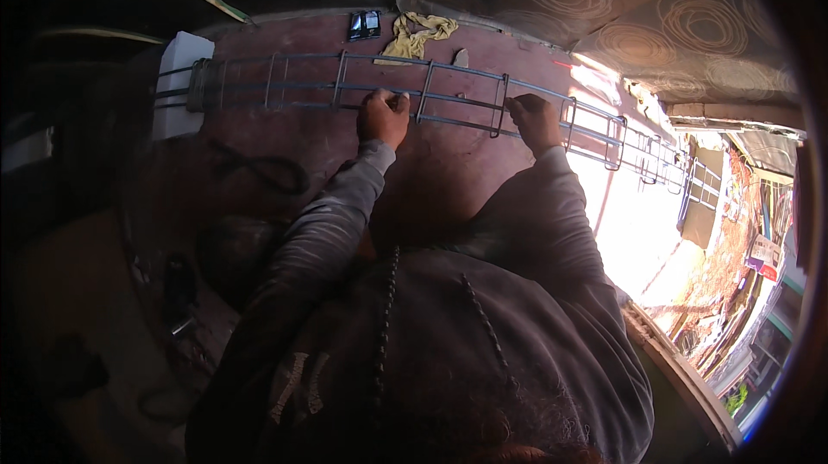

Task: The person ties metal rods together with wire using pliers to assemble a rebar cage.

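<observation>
A long rebar cage of straight steel bars and rectangular stirrups stretches from left to right in front of me. My left hand is closed at its near bars, just left of one stirrup. Whatever sits between those fingers is too small to make out. Farther right, my right hand has its fingertips pinched at another stirrup, which stands across the bars at a slight tilt. Palms and inner fingers of both hands are hidden from above.
A white block is under the cage's left end. Beyond the cage lie a yellow cloth and a dark packet on the reddish floor. A dark looped strap lies at left. Bright sunlight washes out the right side.
</observation>
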{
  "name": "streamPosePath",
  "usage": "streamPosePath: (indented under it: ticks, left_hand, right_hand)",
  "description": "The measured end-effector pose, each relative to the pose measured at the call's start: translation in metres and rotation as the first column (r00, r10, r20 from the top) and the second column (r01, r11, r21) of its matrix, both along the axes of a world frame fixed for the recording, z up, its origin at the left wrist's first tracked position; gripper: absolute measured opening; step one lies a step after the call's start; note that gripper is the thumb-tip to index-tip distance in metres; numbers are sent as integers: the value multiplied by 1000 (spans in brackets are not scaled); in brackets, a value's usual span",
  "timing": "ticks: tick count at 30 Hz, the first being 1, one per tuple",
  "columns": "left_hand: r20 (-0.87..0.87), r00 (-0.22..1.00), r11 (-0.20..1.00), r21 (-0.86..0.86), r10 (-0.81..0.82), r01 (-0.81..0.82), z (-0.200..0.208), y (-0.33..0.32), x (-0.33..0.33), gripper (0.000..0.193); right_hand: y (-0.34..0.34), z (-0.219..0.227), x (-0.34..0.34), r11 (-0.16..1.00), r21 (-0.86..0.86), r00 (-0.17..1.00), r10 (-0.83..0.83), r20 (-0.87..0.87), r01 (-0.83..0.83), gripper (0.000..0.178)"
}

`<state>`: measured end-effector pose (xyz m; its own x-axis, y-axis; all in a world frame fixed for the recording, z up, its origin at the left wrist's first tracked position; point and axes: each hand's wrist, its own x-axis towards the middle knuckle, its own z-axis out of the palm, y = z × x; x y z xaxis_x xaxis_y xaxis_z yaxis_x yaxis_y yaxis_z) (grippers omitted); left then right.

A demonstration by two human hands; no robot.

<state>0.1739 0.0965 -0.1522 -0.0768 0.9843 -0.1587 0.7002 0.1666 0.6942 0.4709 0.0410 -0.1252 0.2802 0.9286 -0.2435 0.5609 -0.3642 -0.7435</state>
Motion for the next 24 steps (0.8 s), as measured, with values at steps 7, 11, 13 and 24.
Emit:
streamPosePath:
  ticks: [7, 11, 13, 24]
  left_hand:
    - [-242, 920, 948, 151, 309, -279, -16, 28, -88, 32]
    - [-319, 893, 945, 183, 317, -270, -25, 26, -100, 20]
    - [-239, 919, 947, 150, 315, -285, -25, 25, -99, 19]
    - [-263, 943, 975, 142, 202, -169, -22, 22, -97, 17]
  right_hand:
    - [7, 0, -8, 998, 3, 998, 66, 12, -66, 38]
    - [11, 0, -12, 997, -2, 996, 73, 41, -73, 41]
    - [11, 0, -12, 997, -24, 996, 78, 43, -77, 41]
    - [13, -8, -10, 997, -1, 997, 74, 39, -74, 42]
